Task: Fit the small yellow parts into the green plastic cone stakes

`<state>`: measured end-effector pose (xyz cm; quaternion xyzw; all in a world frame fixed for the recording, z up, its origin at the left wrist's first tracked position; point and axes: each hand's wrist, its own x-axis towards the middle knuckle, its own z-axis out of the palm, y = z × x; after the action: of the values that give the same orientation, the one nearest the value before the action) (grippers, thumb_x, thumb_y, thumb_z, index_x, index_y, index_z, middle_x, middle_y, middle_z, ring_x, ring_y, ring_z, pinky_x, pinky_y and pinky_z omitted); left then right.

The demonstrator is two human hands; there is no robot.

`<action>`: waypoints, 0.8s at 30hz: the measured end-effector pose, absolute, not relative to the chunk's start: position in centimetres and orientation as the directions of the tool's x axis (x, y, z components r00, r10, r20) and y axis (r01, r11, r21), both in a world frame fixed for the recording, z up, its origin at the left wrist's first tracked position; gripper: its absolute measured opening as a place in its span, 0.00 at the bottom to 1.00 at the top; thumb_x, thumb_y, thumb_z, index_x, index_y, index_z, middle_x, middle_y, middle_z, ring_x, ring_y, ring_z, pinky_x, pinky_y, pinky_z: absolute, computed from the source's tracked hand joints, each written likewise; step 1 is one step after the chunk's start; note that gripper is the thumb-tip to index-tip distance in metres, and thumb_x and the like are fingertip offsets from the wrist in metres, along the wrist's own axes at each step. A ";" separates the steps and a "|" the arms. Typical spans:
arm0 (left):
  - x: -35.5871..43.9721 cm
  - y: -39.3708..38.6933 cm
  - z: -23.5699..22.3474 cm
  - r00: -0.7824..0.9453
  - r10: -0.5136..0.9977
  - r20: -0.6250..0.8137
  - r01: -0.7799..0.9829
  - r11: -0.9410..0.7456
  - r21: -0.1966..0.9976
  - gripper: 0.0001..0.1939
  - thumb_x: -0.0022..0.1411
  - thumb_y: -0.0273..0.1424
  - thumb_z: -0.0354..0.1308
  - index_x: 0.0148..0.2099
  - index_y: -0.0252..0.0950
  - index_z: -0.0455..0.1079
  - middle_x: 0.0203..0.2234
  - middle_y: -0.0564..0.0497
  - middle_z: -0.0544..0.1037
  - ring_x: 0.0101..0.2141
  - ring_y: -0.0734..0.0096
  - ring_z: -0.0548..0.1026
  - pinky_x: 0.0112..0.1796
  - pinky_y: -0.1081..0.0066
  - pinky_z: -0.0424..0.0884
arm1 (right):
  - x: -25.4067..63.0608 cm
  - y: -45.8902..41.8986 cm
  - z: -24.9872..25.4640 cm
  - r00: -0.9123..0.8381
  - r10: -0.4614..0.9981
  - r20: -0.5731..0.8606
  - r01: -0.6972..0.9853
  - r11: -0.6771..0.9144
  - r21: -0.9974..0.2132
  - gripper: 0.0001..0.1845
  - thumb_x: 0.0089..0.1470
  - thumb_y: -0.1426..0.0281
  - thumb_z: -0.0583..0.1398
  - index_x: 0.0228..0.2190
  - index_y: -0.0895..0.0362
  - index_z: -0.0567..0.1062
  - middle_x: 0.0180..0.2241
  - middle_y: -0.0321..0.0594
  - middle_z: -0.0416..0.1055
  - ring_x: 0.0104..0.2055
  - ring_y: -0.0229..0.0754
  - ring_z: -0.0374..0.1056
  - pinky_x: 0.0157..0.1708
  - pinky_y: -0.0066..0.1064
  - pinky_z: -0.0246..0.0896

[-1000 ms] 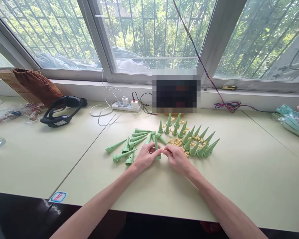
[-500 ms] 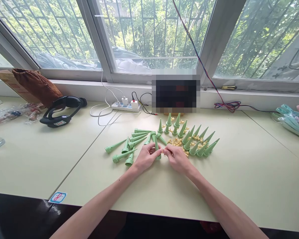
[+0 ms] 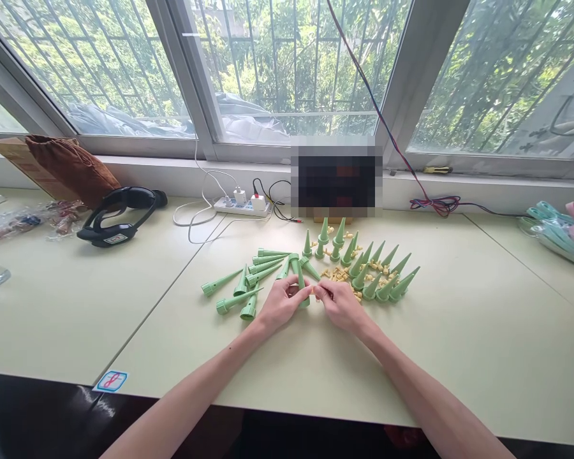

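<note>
My left hand [image 3: 283,302] is closed around a green plastic plant-watering spike [image 3: 301,280], which points upward. My right hand [image 3: 338,303] pinches a small yellow valve [image 3: 316,294] against the spike's side, partly hidden by the fingers. Left of my hands lie several loose green spikes [image 3: 239,300], most on their sides. To the right, several green spikes [image 3: 381,292] stand point up in rows, some with yellow valves at their sides. A pile of loose yellow valves [image 3: 335,274] lies just beyond my right hand.
A power strip [image 3: 243,205] with plugs and cables sits by the window. A black headset [image 3: 119,217] and brown drawstring bag [image 3: 71,169] are at the left. A blurred dark box [image 3: 337,182] stands behind the spikes. Bagged teal and pink items [image 3: 562,233] lie far right.
Both hands stay almost where they were, still on the same spike and valve. The view has shifted very slightly; nothing else has visibly moved.
</note>
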<state>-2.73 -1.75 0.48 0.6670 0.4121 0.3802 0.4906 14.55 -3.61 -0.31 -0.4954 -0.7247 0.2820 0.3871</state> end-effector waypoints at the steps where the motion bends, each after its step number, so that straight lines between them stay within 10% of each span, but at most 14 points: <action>1: -2.7 -1.8 0.5 0.371 0.923 0.100 0.174 -0.175 0.969 0.18 0.59 0.44 0.60 0.36 0.32 0.71 0.18 0.57 0.61 0.19 0.81 0.55 0.19 0.76 0.49 | 14.5 -3.6 -0.3 -0.201 0.938 0.283 0.498 0.347 -0.795 0.18 0.62 0.67 0.52 0.20 0.56 0.63 0.18 0.31 0.57 0.21 0.34 0.52 0.24 0.27 0.45; 13: -2.7 -1.8 0.1 0.413 0.908 0.068 0.187 -0.157 0.970 0.23 0.61 0.45 0.57 0.51 0.35 0.69 0.20 0.56 0.67 0.17 0.77 0.64 0.20 0.74 0.63 | 14.7 -2.8 -0.9 -0.029 0.930 0.367 0.528 0.326 -0.784 0.23 0.65 0.57 0.49 0.21 0.55 0.60 0.18 0.31 0.55 0.21 0.35 0.50 0.23 0.29 0.44; 24: -3.1 -1.9 -0.1 0.466 0.848 0.252 0.416 -0.461 0.784 0.08 0.64 0.35 0.54 0.38 0.36 0.69 0.29 0.53 0.68 0.26 0.76 0.64 0.28 0.76 0.65 | 14.3 -2.6 -0.8 0.046 0.922 0.385 0.497 0.313 -0.809 0.17 0.66 0.63 0.46 0.29 0.55 0.66 0.20 0.31 0.57 0.21 0.37 0.53 0.24 0.28 0.46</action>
<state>-3.06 -1.87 -0.11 0.7897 0.4004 0.3268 0.3306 14.35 -2.64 -0.84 -0.5422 -0.6541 0.2223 0.4783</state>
